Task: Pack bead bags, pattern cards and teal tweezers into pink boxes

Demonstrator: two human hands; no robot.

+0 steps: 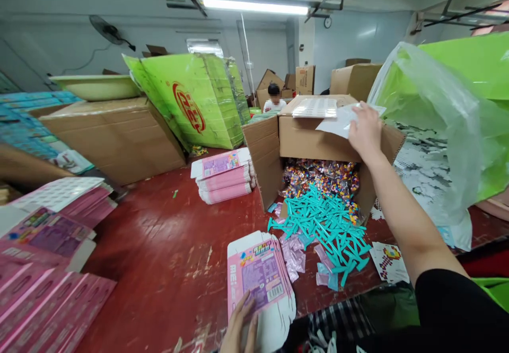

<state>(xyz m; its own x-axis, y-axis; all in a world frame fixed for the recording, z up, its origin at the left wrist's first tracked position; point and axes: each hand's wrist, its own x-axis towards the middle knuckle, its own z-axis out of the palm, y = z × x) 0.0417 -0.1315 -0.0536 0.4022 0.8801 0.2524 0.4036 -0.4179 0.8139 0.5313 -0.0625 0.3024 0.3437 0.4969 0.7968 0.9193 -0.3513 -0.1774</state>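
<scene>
Left hand (238, 325) cut off at the wrist by the bottom edge, fingers flat on the pink flat carton stack (260, 281). Print on those cartons too small to read. Right hand (365, 130) fingertips hidden behind white sheets (342, 120) atop the cardboard box (314, 138). Box interior shadowed; bead packets (322, 175) indistinct. Distant person (274, 98) blurred, mostly hidden behind boxes.
</scene>
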